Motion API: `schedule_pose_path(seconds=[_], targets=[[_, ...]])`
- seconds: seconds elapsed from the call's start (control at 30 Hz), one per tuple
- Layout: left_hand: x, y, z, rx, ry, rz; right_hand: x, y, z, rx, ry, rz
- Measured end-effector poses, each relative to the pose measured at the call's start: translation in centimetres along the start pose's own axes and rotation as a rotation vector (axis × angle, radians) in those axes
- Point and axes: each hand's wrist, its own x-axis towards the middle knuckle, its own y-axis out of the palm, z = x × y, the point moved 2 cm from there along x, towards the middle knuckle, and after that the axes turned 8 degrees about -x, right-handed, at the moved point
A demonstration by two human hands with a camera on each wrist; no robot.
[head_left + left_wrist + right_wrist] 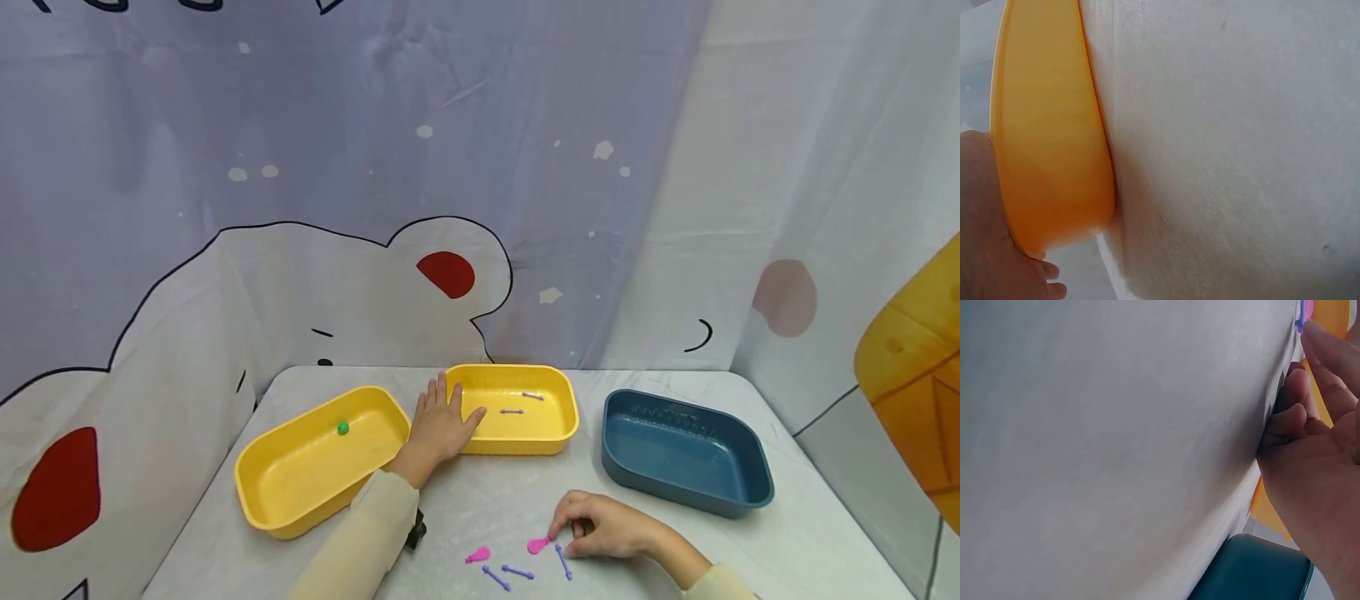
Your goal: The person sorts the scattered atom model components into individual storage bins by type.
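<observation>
My left hand [441,425] lies with straight, spread fingers over the left end of the middle yellow bin [517,447]; the left wrist view shows it at that bin's rim. Two small purple sticks with knobbed ends lie inside this bin, one being the purple stick [512,411]. Low over the table, my right hand [611,525] has its thumb and index finger apart around the top of another purple stick [564,562]. Its index fingertip is at the narrow end of a pink teardrop-shaped piece [537,546]. The other right fingers are bent.
Left of those pieces lie another pink piece [478,554] and two purple sticks, including a purple stick [517,572]. A second yellow bin [281,521] at left holds a green ball [342,428]. At right stands a dark blue bin [682,492]. Printed curtain hangs behind.
</observation>
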Motion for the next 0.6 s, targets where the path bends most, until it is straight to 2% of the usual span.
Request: schedule_pose_path(seconds=[0.6], targets=[[0.0, 0.08, -0.01, 0.004, 0.0, -0.01, 0.26, 0.33, -0.08, -0.133, -0.034, 0.011]])
